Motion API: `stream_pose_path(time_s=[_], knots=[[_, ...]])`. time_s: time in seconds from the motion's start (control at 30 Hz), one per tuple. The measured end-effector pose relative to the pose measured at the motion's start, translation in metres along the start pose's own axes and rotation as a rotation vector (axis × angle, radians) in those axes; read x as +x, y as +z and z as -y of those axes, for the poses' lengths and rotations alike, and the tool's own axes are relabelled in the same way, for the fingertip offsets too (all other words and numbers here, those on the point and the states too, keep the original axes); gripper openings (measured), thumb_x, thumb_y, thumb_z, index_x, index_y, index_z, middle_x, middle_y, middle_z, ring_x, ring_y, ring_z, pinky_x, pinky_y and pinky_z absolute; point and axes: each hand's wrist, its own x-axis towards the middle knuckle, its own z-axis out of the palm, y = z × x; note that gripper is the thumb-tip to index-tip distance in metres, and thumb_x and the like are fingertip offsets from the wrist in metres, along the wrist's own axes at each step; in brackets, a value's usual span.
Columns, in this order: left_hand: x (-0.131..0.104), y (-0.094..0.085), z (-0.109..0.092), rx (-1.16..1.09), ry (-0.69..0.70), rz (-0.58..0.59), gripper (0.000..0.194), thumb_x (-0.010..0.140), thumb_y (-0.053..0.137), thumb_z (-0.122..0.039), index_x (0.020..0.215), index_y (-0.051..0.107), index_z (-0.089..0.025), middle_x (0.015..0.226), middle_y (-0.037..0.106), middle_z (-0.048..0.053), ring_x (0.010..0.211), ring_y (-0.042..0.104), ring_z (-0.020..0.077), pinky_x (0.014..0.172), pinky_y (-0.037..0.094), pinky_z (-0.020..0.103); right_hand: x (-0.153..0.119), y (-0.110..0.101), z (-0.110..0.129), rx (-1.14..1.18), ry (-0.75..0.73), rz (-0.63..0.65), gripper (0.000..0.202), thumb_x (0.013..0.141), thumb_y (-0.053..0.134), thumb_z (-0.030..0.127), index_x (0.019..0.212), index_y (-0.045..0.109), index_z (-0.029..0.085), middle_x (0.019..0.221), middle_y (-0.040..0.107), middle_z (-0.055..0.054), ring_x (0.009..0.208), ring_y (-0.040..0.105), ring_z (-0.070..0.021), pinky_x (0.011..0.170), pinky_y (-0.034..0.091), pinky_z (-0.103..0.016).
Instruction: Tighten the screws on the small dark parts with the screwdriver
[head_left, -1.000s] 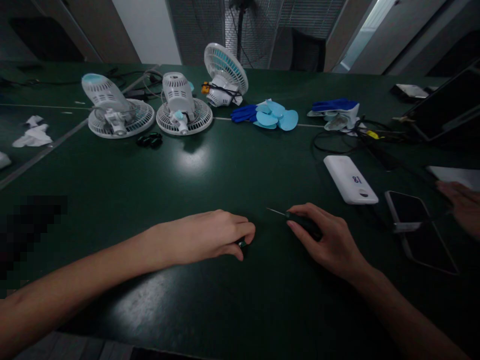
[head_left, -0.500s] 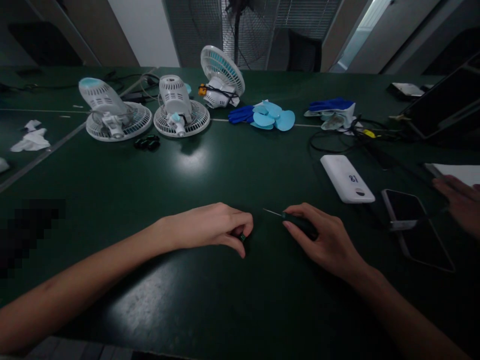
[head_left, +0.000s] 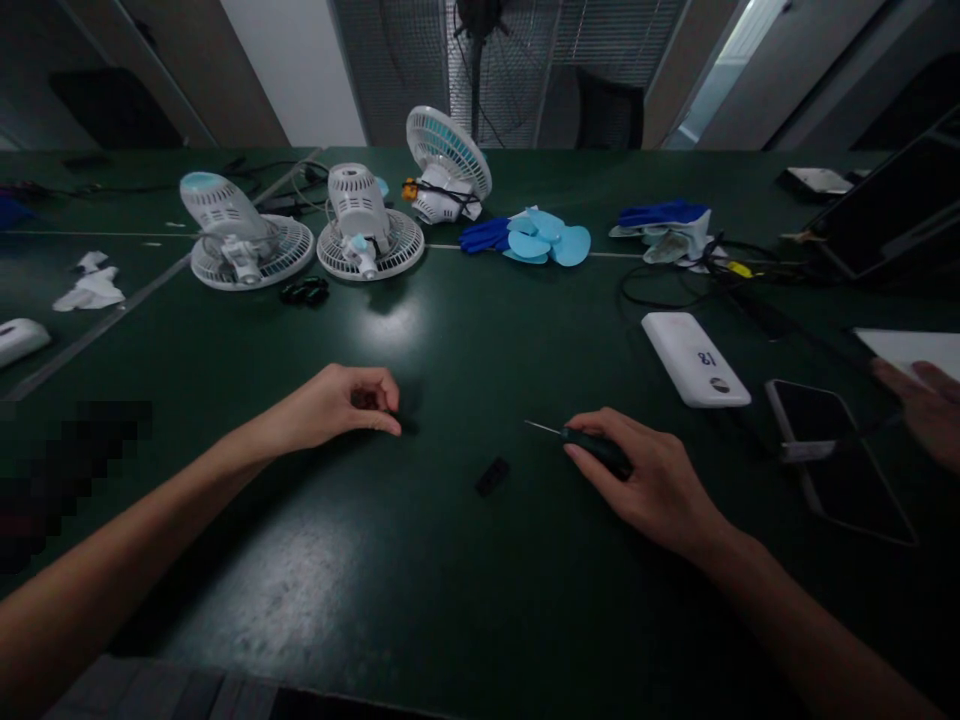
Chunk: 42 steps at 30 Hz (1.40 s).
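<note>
My right hand is wrapped round the dark green handle of a screwdriver. The thin metal shaft points left, just above the table. Between my hands a small black rectangular part lies flat on the green tabletop, touched by neither. My left hand is over the table to the left of that part, its fingers curved and the thumb a little apart from them, with nothing visible in it. Beyond it lies a cluster of small black parts in front of the fans.
Along the back stand two face-down white fans and a tilted one. Light-blue fan blades and gloves lie nearby. At right are a white power bank, a phone and another person's hand.
My left hand has let go of the small black part, which now lies on the table, and has moved left and away from me. My right hand with the screwdriver has barely moved.
</note>
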Motion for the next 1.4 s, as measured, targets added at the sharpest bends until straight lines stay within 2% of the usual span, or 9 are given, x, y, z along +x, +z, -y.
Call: stream_pose_path(time_s=[0.13,0.33,0.47,0.63,0.73,0.9,0.97,1.17,1.4], knots=[[-0.002,-0.002,0.015,0.174,0.031,-0.073,0.045,0.084,0.076,-0.051,0.104,0.062,-0.014,0.085,0.059,0.002,0.071,0.055,0.0115,0.063,0.042,0.02,-0.001,0.001,-0.001,0.0,-0.002,0.001,0.022,0.101,0.056,0.033,0.122,0.058,0.024,0.109,0.07,-0.005,0.093,0.07,-0.0214,0.077,0.057,-0.036],[-0.012,0.008,0.004,0.311,0.03,-0.213,0.052,0.085,0.075,-0.055,0.113,0.06,-0.014,0.093,0.06,0.005,0.081,0.055,0.0164,0.07,0.044,0.025,-0.002,0.0,-0.002,0.006,0.008,-0.003,0.023,0.101,0.058,0.032,0.123,0.059,0.024,0.109,0.07,-0.005,0.092,0.07,-0.0206,0.073,0.058,-0.034],[-0.028,0.047,-0.025,0.435,0.111,-0.406,0.035,0.102,0.053,-0.046,0.116,0.06,-0.015,0.105,0.062,0.009,0.094,0.056,0.0206,0.082,0.046,0.033,-0.002,0.0,-0.002,-0.003,0.001,-0.007,0.024,0.101,0.056,0.033,0.123,0.059,0.024,0.11,0.071,-0.006,0.093,0.071,-0.0214,0.07,0.058,-0.033],[-0.02,0.114,-0.067,0.606,0.27,-0.265,0.048,0.101,0.054,-0.052,0.135,0.055,-0.018,0.129,0.058,0.012,0.11,0.055,0.0264,0.094,0.047,0.043,-0.002,0.004,-0.004,-0.043,-0.016,-0.068,0.023,0.099,0.058,0.035,0.119,0.063,0.025,0.109,0.073,-0.006,0.094,0.072,-0.0234,0.078,0.058,-0.037],[-0.011,0.125,-0.069,0.694,0.288,-0.252,0.04,0.102,0.055,-0.046,0.132,0.058,-0.02,0.13,0.059,0.012,0.115,0.055,0.0284,0.095,0.046,0.047,-0.002,0.004,-0.004,-0.033,-0.011,-0.075,0.024,0.098,0.058,0.036,0.119,0.064,0.026,0.109,0.074,-0.005,0.093,0.072,-0.0236,0.074,0.059,-0.035],[-0.029,0.089,-0.023,0.681,0.213,-0.397,0.026,0.106,0.047,-0.034,0.122,0.065,-0.024,0.142,0.056,0.007,0.135,0.048,0.0275,0.111,0.041,0.051,-0.003,0.002,-0.002,0.003,-0.01,-0.042,0.024,0.099,0.058,0.037,0.121,0.063,0.027,0.108,0.073,-0.005,0.089,0.072,-0.0221,0.065,0.058,-0.032],[-0.045,0.069,0.001,0.629,0.204,-0.399,0.031,0.107,0.044,-0.035,0.128,0.064,-0.025,0.152,0.049,0.005,0.144,0.042,0.0255,0.117,0.04,0.049,-0.003,0.002,-0.002,0.004,-0.001,-0.041,0.024,0.099,0.058,0.037,0.121,0.063,0.027,0.109,0.073,-0.004,0.088,0.072,-0.0217,0.064,0.057,-0.032],[-0.084,0.02,0.058,0.613,0.067,-0.413,0.048,0.106,0.039,-0.05,0.139,0.062,-0.025,0.149,0.055,0.003,0.136,0.054,0.0252,0.12,0.04,0.044,-0.003,0.002,-0.003,0.014,0.015,-0.04,0.024,0.099,0.058,0.037,0.119,0.063,0.026,0.108,0.073,-0.005,0.088,0.072,-0.022,0.066,0.058,-0.032],[-0.097,-0.079,0.135,0.679,-0.281,-0.746,0.049,0.101,0.047,-0.048,0.13,0.067,-0.014,0.138,0.063,0.008,0.127,0.059,0.0274,0.112,0.043,0.04,-0.002,0.001,-0.003,0.016,0.033,-0.024,0.024,0.099,0.058,0.038,0.12,0.062,0.027,0.11,0.072,-0.004,0.094,0.071,-0.0229,0.071,0.059,-0.034]])
